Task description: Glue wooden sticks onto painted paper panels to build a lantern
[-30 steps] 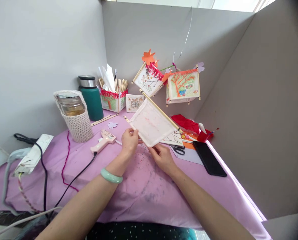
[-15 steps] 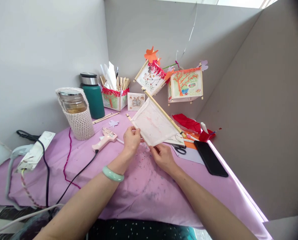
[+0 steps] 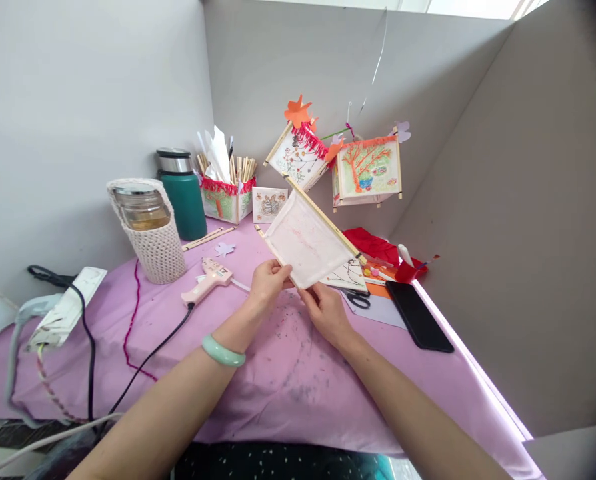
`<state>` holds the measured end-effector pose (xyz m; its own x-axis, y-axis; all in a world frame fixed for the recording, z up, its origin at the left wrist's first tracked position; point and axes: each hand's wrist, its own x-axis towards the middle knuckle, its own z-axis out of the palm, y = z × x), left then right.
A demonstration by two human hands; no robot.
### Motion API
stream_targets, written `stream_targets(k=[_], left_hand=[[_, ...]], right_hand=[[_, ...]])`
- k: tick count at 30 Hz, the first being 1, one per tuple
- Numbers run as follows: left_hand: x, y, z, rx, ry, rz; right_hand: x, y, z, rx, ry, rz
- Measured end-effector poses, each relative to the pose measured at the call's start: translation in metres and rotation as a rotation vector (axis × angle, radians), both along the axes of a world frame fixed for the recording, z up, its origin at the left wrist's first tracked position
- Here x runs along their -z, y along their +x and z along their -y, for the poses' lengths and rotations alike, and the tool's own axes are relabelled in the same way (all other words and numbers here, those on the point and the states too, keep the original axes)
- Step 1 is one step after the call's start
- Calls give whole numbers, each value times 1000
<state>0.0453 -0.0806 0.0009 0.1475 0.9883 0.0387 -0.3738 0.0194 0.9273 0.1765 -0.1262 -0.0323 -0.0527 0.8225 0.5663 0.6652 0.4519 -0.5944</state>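
Above the purple tablecloth, the left hand has slid, pinching, along the white stick-framed panel toward its near corner. The right hand pinches there too, so 2 grips now seemingly concentrate there.

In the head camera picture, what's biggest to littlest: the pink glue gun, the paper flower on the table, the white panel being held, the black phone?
Largest to smallest, as they look:
1. White panel
2. Black phone
3. Pink glue gun, cord not counted
4. Paper flower
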Motion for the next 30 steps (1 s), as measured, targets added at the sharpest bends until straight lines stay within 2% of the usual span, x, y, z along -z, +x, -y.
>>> stream_targets(k=[4,7,12,15,18,21,27,30], left_hand=[[-3,-4,-1,26,1,114],[-4,-7,-3,113,21,211],[0,-11,-5,315,105,325],[6,-14,-6,394,172,372],[10,-19,-5,454,199,374],[6,-20,0,424,180,313],[-16,-8,12,307,71,249],[-15,-1,11,232,78,199]], right_hand=[[0,-1,0,-20,-27,-130],[-2,-2,3,-56,-53,-203],[-9,-1,11,-153,-38,-125],[-12,0,15,-225,-10,-97],[-13,1,16,-240,10,-76],[-11,-1,17,-152,84,-9],[-7,0,14,105,219,200],[-3,1,10,173,211,296]])
